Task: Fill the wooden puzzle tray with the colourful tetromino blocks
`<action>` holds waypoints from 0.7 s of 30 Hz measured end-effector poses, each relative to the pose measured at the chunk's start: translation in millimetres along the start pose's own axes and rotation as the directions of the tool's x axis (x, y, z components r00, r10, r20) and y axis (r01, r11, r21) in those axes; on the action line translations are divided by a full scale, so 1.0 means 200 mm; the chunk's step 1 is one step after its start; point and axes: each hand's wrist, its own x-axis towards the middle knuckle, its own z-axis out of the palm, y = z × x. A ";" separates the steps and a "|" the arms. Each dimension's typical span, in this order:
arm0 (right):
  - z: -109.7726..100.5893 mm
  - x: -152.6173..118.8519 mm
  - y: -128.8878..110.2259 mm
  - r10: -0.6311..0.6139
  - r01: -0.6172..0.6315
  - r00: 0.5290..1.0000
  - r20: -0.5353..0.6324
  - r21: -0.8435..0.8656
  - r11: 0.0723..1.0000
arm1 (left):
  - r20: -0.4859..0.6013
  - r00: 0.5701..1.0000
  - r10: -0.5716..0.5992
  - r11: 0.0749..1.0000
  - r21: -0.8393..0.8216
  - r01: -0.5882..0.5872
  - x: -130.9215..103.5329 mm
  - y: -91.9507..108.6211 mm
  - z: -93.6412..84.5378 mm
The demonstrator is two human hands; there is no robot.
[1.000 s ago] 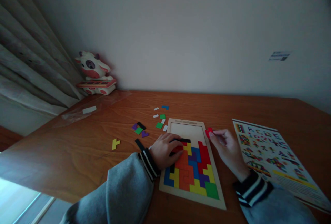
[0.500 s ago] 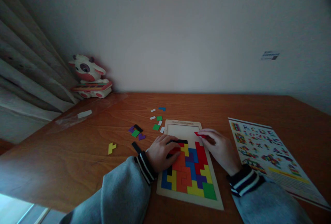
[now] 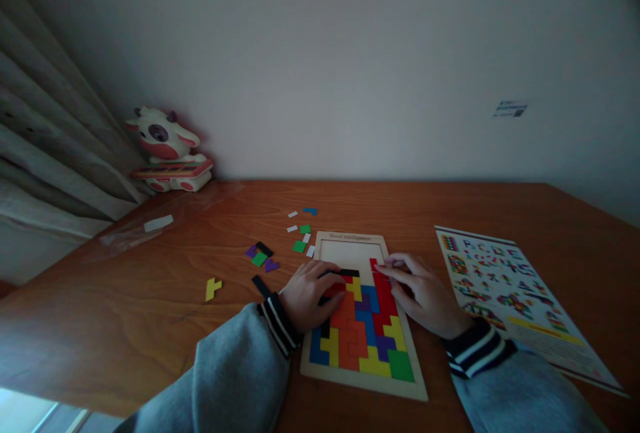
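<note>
A wooden puzzle board [image 3: 367, 385] lies on the table, its lower part filled with flat coloured pieces and its upper part showing bare wood. My left hand [image 3: 311, 294] rests over the board's left side, fingers spread and slightly bent on red and black pieces, partly hiding them. At the upper right of the filled area, a red puzzle piece [image 3: 373, 264] lies flat inside the frame. My right hand [image 3: 427, 293] reaches in from the right. Its index fingertip touches that red piece, and its thumb is apart from the finger.
Loose pieces lie left of the board: a yellow piece [image 3: 213, 289], a black bar [image 3: 261, 286], a purple piece [image 3: 271, 265], a blue piece [image 3: 310, 211] and several others. A printed sheet [image 3: 520, 293] is at the right. A cow toy [image 3: 167, 150] stands at the back left.
My right hand has brought the red piece slightly down and left onto the board, and its pinch has loosened. My left hand stays in place. The whole view has shifted a little.
</note>
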 end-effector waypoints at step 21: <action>0.00 0.02 -0.04 0.028 -0.026 0.997 -0.068 0.037 0.999 | -0.147 0.962 -0.231 0.935 0.240 0.261 0.00 -0.37 -0.13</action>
